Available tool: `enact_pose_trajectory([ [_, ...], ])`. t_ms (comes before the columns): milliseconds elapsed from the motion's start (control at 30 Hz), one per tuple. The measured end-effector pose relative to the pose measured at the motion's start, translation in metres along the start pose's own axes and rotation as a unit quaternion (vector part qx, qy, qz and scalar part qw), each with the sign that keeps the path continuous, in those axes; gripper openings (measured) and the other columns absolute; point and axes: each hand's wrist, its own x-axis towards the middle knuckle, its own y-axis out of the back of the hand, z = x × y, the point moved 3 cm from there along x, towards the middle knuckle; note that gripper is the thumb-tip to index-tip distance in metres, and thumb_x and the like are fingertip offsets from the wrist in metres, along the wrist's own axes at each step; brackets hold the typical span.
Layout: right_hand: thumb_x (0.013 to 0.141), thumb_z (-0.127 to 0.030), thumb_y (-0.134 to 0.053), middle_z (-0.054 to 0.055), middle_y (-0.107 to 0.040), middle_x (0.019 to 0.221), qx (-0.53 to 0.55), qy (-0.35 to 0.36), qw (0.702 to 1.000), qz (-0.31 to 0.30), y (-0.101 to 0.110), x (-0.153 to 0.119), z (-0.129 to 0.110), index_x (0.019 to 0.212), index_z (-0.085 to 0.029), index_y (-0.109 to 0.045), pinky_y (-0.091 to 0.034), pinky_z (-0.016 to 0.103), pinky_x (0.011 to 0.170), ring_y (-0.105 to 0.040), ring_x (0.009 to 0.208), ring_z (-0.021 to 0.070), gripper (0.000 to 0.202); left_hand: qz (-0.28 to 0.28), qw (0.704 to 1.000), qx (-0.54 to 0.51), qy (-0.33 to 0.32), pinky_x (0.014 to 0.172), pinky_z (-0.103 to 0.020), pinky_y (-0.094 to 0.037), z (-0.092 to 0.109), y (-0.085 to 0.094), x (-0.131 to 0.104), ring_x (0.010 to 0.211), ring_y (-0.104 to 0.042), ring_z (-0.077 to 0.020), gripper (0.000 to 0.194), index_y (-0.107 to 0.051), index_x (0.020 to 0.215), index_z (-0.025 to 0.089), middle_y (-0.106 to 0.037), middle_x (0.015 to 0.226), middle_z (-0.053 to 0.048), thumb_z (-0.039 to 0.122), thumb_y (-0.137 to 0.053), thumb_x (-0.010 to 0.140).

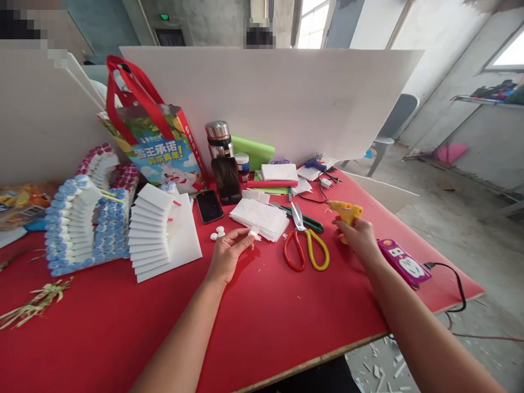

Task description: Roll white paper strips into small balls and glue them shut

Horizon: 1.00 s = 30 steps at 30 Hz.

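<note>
My left hand (230, 252) pinches a small white rolled paper piece (254, 233) between thumb and fingertips, above the red table. Just left of it lie several similar white paper rolls (218, 233). Behind it is a stack of white paper sheets (262, 217). My right hand (359, 236) is closed around a yellow hot glue gun (346, 209), whose nozzle points left. Between my hands, scissors (305, 240) with one red and one yellow handle lie with their blades pointing away. A green-handled cutter (311, 224) lies just behind them.
At left stand a fanned white card structure (151, 234) and a blue-and-white one (73, 229). A shopping bag (164, 147), thermos (218, 136) and phone (209, 206) are behind. A purple power strip (403, 262) with a black cord sits right, near the table edge (458, 303). White boards (286, 103) wall the back.
</note>
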Motion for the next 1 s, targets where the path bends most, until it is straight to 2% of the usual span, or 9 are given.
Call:
enact_pose_trajectory([
  [67, 0.075, -0.038, -0.069, 0.009, -0.071, 0.080, 0.107, -0.025, 0.994, 0.004, 0.003, -0.012, -0.015, 0.095, -0.013, -0.068, -0.039, 0.025, 0.050, -0.060, 0.063, 0.0165, 0.032, 0.002, 1.000, -0.025, 0.011, 0.076, -0.026, -0.051, 0.004, -0.001, 0.001, 0.068, -0.061, -0.0104, 0.031, -0.080, 0.096, 0.018, -0.072, 0.078, -0.002, 0.034, -0.087, 0.070],
  [133, 0.076, -0.038, -0.075, 0.009, -0.071, 0.099, 0.233, -0.012, 0.972, -0.043, -0.001, -0.027, -0.044, 0.101, -0.016, -0.070, -0.041, 0.024, 0.055, -0.057, 0.067, 0.0120, 0.033, 0.007, 0.999, -0.051, 0.017, 0.076, -0.026, -0.052, 0.009, -0.001, 0.006, 0.068, -0.062, -0.0106, 0.034, -0.080, 0.096, 0.017, -0.073, 0.078, -0.003, 0.033, -0.089, 0.067],
  [267, 0.085, -0.042, -0.073, 0.003, -0.063, 0.081, 0.318, 0.021, 0.922, -0.222, -0.036, -0.049, -0.104, 0.096, -0.016, -0.070, -0.041, 0.025, 0.061, -0.052, 0.066, 0.0113, 0.028, 0.024, 0.997, -0.068, 0.004, 0.074, -0.025, -0.052, 0.018, 0.001, 0.019, 0.065, -0.060, -0.0085, 0.032, -0.080, 0.093, 0.015, -0.074, 0.080, -0.004, 0.031, -0.089, 0.067],
  [333, 0.088, -0.047, -0.069, 0.002, -0.060, 0.076, 0.315, 0.041, 0.905, -0.284, -0.059, -0.054, -0.118, 0.087, -0.016, -0.069, -0.039, 0.026, 0.059, -0.048, 0.061, 0.0104, 0.031, 0.044, 0.996, -0.079, 0.008, 0.072, -0.024, -0.053, 0.018, 0.003, 0.025, 0.063, -0.060, -0.0083, 0.030, -0.080, 0.089, 0.015, -0.071, 0.074, -0.002, 0.031, -0.090, 0.066],
  [433, 0.093, -0.051, -0.061, 0.001, -0.057, 0.070, 0.292, 0.067, 0.893, -0.334, -0.087, -0.059, -0.115, 0.081, -0.016, -0.065, -0.038, 0.028, 0.061, -0.047, 0.060, 0.0115, 0.037, 0.064, 0.994, -0.083, 0.014, 0.069, -0.024, -0.053, 0.012, 0.006, 0.027, 0.061, -0.059, -0.0079, 0.030, -0.079, 0.088, 0.014, -0.073, 0.076, -0.004, 0.032, -0.090, 0.066],
  [533, 0.097, -0.051, -0.056, 0.001, -0.057, 0.068, 0.258, 0.074, 0.898, -0.348, -0.100, -0.062, -0.097, 0.078, -0.017, -0.063, -0.040, 0.029, 0.067, -0.050, 0.064, 0.0132, 0.039, 0.075, 0.995, -0.066, 0.008, 0.064, -0.023, -0.052, 0.006, 0.009, 0.024, 0.059, -0.058, -0.0082, 0.033, -0.078, 0.096, 0.014, -0.074, 0.077, -0.005, 0.033, -0.087, 0.071],
  [600, 0.097, -0.050, -0.056, 0.001, -0.059, 0.066, 0.241, 0.075, 0.899, -0.359, -0.101, -0.063, -0.087, 0.078, -0.018, -0.063, -0.040, 0.030, 0.069, -0.053, 0.066, 0.0145, 0.039, 0.079, 0.996, -0.043, -0.010, 0.054, -0.021, -0.046, 0.006, 0.011, 0.021, 0.054, -0.055, -0.0078, 0.032, -0.077, 0.099, 0.014, -0.073, 0.074, -0.004, 0.035, -0.083, 0.076],
  [733, 0.097, -0.052, -0.056, 0.002, -0.060, 0.065, 0.204, 0.071, 0.895, -0.390, -0.102, -0.063, -0.079, 0.075, -0.018, -0.061, -0.040, 0.029, 0.066, -0.053, 0.066, 0.0147, 0.040, 0.085, 0.996, -0.013, -0.005, 0.047, -0.021, -0.043, 0.009, 0.016, 0.018, 0.052, -0.057, -0.0106, 0.034, -0.075, 0.102, 0.013, -0.067, 0.061, -0.002, 0.037, -0.081, 0.078],
  [1000, 0.096, -0.053, -0.058, 0.000, -0.055, 0.060, 0.175, 0.063, 0.882, -0.434, -0.108, -0.066, -0.075, 0.070, -0.018, -0.057, -0.037, 0.027, 0.056, -0.048, 0.055, 0.0112, 0.043, 0.084, 0.996, 0.027, -0.004, 0.047, -0.022, -0.048, 0.008, 0.017, 0.014, 0.052, -0.060, -0.0125, 0.040, -0.073, 0.108, 0.012, -0.068, 0.061, -0.002, 0.039, -0.081, 0.078],
])
